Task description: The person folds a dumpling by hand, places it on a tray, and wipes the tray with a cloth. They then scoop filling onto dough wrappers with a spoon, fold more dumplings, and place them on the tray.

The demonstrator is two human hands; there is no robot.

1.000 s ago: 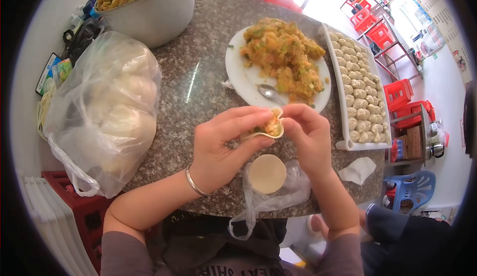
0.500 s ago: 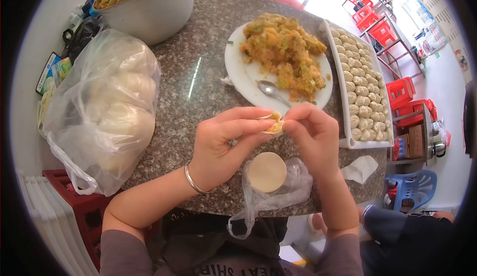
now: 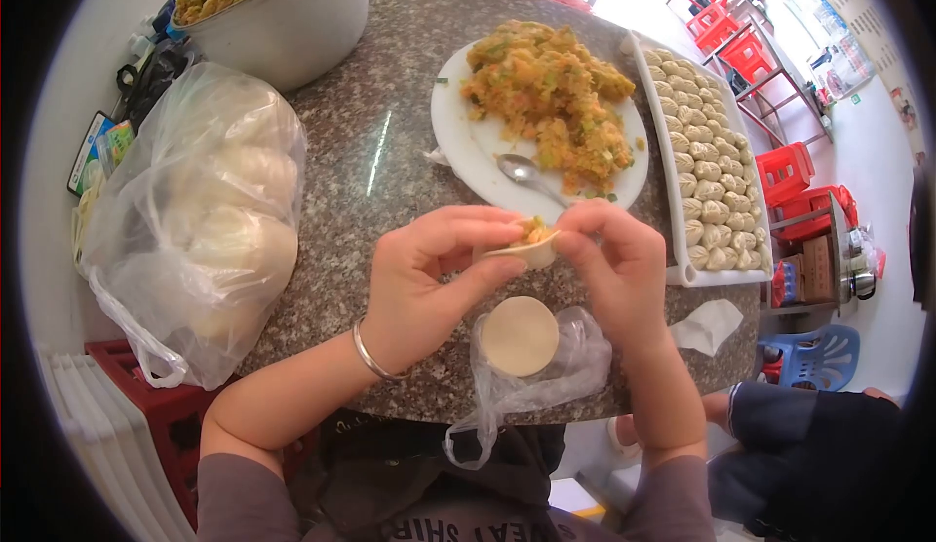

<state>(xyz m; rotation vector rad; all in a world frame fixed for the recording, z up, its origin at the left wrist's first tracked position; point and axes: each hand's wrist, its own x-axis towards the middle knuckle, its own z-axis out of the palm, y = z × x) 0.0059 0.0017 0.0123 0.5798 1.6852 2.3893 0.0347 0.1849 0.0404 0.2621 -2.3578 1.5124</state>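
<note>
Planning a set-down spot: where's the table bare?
Biggest free patch: tabletop between the bulging plastic bag and the left hand, running back between pot and plate. Crowded: the narrow gap between plate and tray, and the front middle, where a round wrapper and a crumpled bag sit.

One head-worn camera looks forward and steeply down from above the wearer's shirt (image 3: 458,524), which shows at the bottom edge. The desk (image 3: 336,250) fills the middle, with the filled wrapper (image 3: 536,252) close by, near the centre. The wide view curves, darkens at its corners, and reaches distant red stools (image 3: 748,58) at upper right.
</note>
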